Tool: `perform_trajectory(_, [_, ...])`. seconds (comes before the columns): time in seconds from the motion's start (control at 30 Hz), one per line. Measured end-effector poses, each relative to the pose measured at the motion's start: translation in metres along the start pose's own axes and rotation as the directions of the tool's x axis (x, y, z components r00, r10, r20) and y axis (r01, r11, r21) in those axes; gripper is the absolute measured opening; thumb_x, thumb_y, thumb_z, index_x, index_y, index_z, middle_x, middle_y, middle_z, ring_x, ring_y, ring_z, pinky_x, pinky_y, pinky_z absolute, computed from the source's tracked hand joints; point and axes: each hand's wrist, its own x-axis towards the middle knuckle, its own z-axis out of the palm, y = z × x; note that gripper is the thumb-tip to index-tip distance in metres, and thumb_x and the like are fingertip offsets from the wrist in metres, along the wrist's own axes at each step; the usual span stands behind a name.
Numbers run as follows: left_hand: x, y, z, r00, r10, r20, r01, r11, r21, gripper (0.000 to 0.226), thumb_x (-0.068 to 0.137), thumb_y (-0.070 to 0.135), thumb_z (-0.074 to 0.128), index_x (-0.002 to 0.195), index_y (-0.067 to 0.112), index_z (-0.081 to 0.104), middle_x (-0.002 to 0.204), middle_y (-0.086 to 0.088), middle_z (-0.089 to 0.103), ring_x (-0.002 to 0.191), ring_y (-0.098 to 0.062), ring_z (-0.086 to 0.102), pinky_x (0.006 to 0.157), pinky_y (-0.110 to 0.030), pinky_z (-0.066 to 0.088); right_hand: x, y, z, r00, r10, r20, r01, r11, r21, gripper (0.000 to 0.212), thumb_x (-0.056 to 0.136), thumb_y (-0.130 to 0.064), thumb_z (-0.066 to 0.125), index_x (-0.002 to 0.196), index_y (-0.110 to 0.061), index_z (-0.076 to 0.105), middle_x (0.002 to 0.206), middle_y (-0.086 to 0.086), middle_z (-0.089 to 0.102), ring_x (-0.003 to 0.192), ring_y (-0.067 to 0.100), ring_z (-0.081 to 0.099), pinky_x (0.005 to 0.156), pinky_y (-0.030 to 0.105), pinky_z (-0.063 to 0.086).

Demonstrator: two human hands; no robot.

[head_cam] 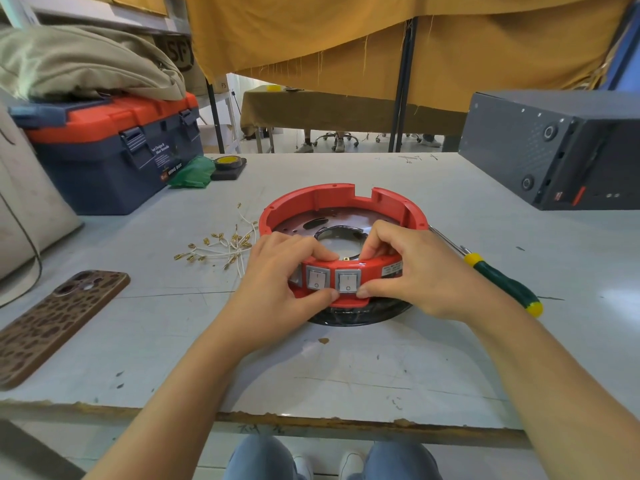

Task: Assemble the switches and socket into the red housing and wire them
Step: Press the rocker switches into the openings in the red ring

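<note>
Both hands grip the red housing [341, 202] on a grey table [450, 341]: left hand [277, 268] and right hand [408, 268] pinch its front wall beside 2 switches [332, 280].

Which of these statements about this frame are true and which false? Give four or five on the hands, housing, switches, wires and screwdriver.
1. Two rocker switches sit side by side in the near wall of the red housing. True.
2. The left hand and the right hand both grip the housing's near wall. True.
3. The screwdriver is held in the right hand. False: it lies on the table, right of the housing.
4. The white wires are already plugged into the switches. False: they lie loose on the table, left of the housing.
5. A phone lies at the table's left. True.
</note>
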Motion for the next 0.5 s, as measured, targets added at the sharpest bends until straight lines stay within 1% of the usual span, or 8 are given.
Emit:
perform_trajectory(0.03, [0.000, 0.000, -0.001, 1.000, 0.003, 0.014, -0.003, 1.000, -0.009, 0.031, 0.077, 0.031, 0.074, 0.104, 0.029, 0.061, 0.101, 0.026, 0.050, 0.106, -0.005, 0.038, 0.094, -0.020, 0.029, 0.000, 0.000, -0.002, 1.000, 0.001, 0.010, -0.001, 1.000, 0.014, 0.032, 0.071, -0.027, 0.081, 0.083, -0.032, 0.052, 0.087, -0.019, 0.061, 0.086, -0.012, 0.055, 0.068, 0.006, 0.046])
perform_trajectory(0.13, [-0.001, -0.001, -0.006, 0.997, 0.037, 0.074, -0.033, 0.998, -0.058, 0.033, 0.077, 0.042, 0.065, 0.110, 0.034, 0.062, 0.115, 0.030, 0.051, 0.116, 0.007, 0.036, 0.101, -0.021, 0.028, -0.002, 0.000, -0.010, 0.998, 0.011, 0.065, -0.016, 0.997, 0.075, 0.027, 0.073, -0.026, 0.080, 0.082, -0.032, 0.055, 0.085, -0.015, 0.064, 0.077, -0.008, 0.058, 0.062, 0.007, 0.044])
perform_trajectory(0.2, [-0.001, -0.001, -0.009, 0.997, 0.038, 0.071, -0.028, 0.991, -0.133, 0.033, 0.078, 0.044, 0.061, 0.110, 0.036, 0.064, 0.123, 0.030, 0.050, 0.124, 0.004, 0.036, 0.103, -0.023, 0.031, -0.004, 0.000, -0.017, 0.995, 0.019, 0.100, -0.030, 0.993, 0.112, 0.022, 0.074, -0.028, 0.079, 0.080, -0.031, 0.058, 0.082, -0.013, 0.065, 0.075, -0.005, 0.060, 0.065, 0.010, 0.046])
perform_trajectory(0.23, [0.000, -0.002, -0.012, 0.999, 0.026, 0.041, -0.018, 0.982, -0.188, 0.033, 0.078, 0.045, 0.060, 0.109, 0.035, 0.065, 0.123, 0.029, 0.051, 0.126, 0.002, 0.038, 0.102, -0.023, 0.033, -0.006, 0.000, -0.021, 0.994, 0.022, 0.108, -0.036, 0.991, 0.130, 0.019, 0.073, -0.031, 0.079, 0.077, -0.030, 0.060, 0.080, -0.012, 0.066, 0.075, -0.002, 0.060, 0.067, 0.013, 0.047])
perform_trajectory(0.3, [0.004, -0.005, -0.016, 0.998, -0.028, -0.049, 0.013, 0.959, -0.284, 0.031, 0.077, 0.045, 0.058, 0.105, 0.034, 0.068, 0.120, 0.026, 0.056, 0.123, 0.001, 0.044, 0.099, -0.023, 0.037, -0.008, 0.000, -0.028, 0.992, 0.038, 0.118, -0.057, 0.985, 0.163, 0.016, 0.074, -0.039, 0.075, 0.071, -0.030, 0.063, 0.076, -0.013, 0.066, 0.072, 0.000, 0.060, 0.069, 0.019, 0.049])
perform_trajectory(0.37, [0.011, -0.013, -0.020, 0.987, -0.107, -0.122, 0.059, 0.937, -0.344, 0.023, 0.081, 0.036, 0.062, 0.103, 0.033, 0.069, 0.117, 0.023, 0.059, 0.119, 0.002, 0.049, 0.099, -0.024, 0.038, -0.008, -0.001, -0.034, 0.989, 0.056, 0.138, -0.079, 0.983, 0.168, 0.022, 0.072, -0.051, 0.068, 0.067, -0.030, 0.064, 0.070, -0.013, 0.064, 0.067, -0.001, 0.058, 0.064, 0.019, 0.048])
perform_trajectory(0.43, [0.019, -0.024, -0.022, 0.970, -0.203, -0.131, 0.138, 0.911, -0.389, 0.020, 0.087, 0.024, 0.064, 0.105, 0.034, 0.068, 0.115, 0.021, 0.061, 0.115, 0.000, 0.052, 0.102, -0.031, 0.040, -0.008, -0.003, -0.038, 0.983, 0.074, 0.168, -0.104, 0.978, 0.179, 0.032, 0.067, -0.059, 0.061, 0.068, -0.027, 0.065, 0.070, -0.008, 0.067, 0.066, 0.001, 0.060, 0.061, 0.019, 0.050])
perform_trajectory(0.5, [0.029, -0.033, -0.024, 0.946, -0.311, -0.089, 0.248, 0.874, -0.417, 0.029, 0.088, 0.018, 0.064, 0.109, 0.037, 0.063, 0.111, 0.023, 0.061, 0.112, -0.004, 0.055, 0.102, -0.033, 0.042, -0.006, -0.004, -0.040, 0.982, 0.081, 0.170, -0.118, 0.969, 0.219, 0.031, 0.073, -0.051, 0.064, 0.073, -0.020, 0.068, 0.069, 0.001, 0.070, 0.063, 0.009, 0.064, 0.060, 0.020, 0.053])
